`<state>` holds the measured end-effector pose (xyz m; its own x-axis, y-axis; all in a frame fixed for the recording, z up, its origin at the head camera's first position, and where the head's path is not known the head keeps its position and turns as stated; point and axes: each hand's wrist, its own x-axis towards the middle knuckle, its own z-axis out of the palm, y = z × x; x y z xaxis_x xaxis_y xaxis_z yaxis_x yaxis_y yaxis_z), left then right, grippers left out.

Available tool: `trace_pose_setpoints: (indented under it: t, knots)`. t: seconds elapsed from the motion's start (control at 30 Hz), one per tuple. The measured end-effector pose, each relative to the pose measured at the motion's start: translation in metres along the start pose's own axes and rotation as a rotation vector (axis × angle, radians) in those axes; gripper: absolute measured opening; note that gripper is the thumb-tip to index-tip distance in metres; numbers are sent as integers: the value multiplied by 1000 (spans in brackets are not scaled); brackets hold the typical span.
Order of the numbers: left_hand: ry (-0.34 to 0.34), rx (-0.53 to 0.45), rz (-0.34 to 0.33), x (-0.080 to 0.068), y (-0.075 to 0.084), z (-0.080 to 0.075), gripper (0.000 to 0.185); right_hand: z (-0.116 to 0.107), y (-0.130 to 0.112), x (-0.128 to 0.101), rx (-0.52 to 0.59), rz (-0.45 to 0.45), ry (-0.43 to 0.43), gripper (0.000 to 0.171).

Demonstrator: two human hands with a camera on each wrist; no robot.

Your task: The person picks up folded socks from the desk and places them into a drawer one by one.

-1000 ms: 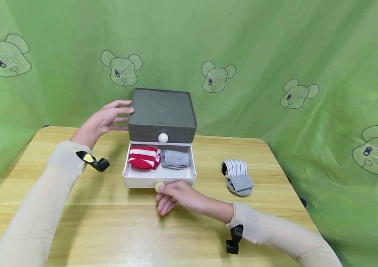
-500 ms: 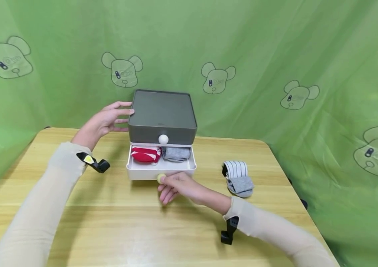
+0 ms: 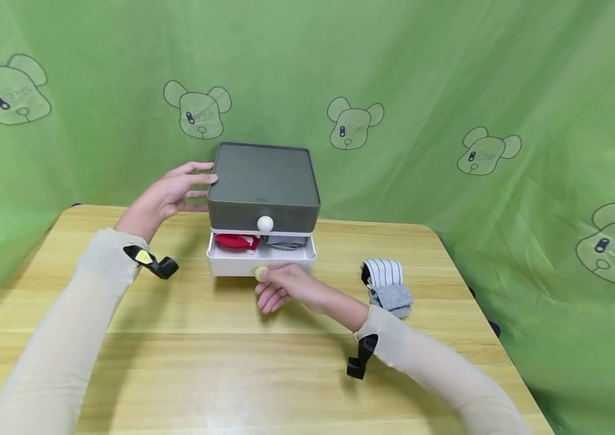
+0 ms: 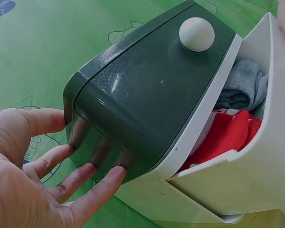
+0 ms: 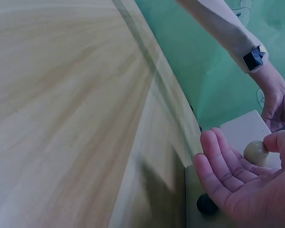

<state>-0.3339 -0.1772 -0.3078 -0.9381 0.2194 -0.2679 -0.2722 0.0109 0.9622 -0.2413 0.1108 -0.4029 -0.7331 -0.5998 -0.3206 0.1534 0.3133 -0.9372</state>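
From the head, the left hand (image 3: pixel 177 190) lies against the left side of a dark grey-topped cabinet (image 3: pixel 264 175), fingers spread and curled round nothing. The right hand (image 3: pixel 288 285) pinches a pale yellow knob (image 3: pixel 260 273) on the front of a white drawer (image 3: pixel 231 267), which stands partly out beneath a tier with a white knob (image 3: pixel 265 224). Inside the drawer, a red sock (image 3: pixel 235 241) and a grey sock (image 3: pixel 284 243) sit side by side, partly under that tier. On the tabletop (image 3: pixel 220 368), to the right, a striped sock (image 3: pixel 385 273) adjoins a grey folded bundle (image 3: pixel 392 298). A green curtain (image 3: pixel 280 48) hangs behind.

From the left wrist, the left hand's fingertips touch the glossy dark side near its front corner; white patches show on the red sock. The right hand barely enters at the upper right.

From the right wrist, the right thumb presses the yellow knob while several other fingers extend loosely. A dark ball (image 5: pixel 207 204) shows near the palm.
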Motion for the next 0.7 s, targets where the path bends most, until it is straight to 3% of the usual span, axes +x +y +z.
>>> trace_pose_setpoints:
  t: [0.7]
  knots:
    - [-4,-9,13,-1,0,-1,67,-17,-9,37,84,-23,76,47]
